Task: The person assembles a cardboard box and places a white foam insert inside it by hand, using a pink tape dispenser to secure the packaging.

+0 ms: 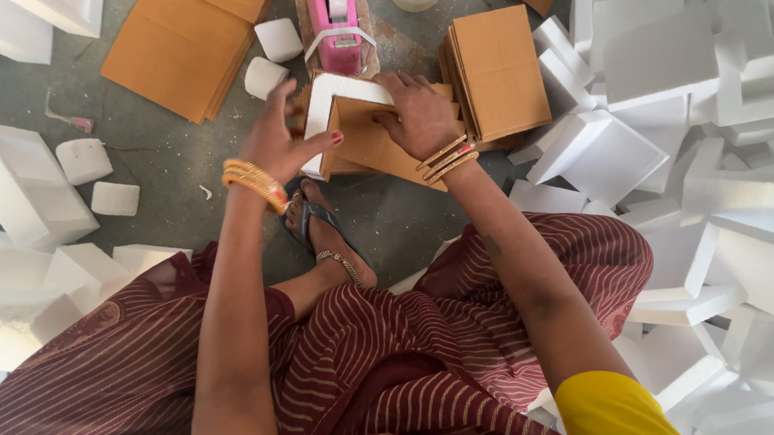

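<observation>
Pressing both hands on a white foam corner piece over a brown cardboard sheet: left hand grips the edge, right hand lies flat; wrapping looks barely begun.

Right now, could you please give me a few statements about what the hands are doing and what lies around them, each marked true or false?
1. Both hands rest on one piece of white foam and brown cardboard. True: the left hand and right hand touch the foam-and-cardboard piece.
2. The tape dispenser is blue. False: it is pink.
3. A cardboard stack lies beside the right hand. True.
4. The foam blocks are piled only on the person's left. False: the largest heap is on the right.
5. The person's foot is bare. False: it wears a dark sandal.
</observation>
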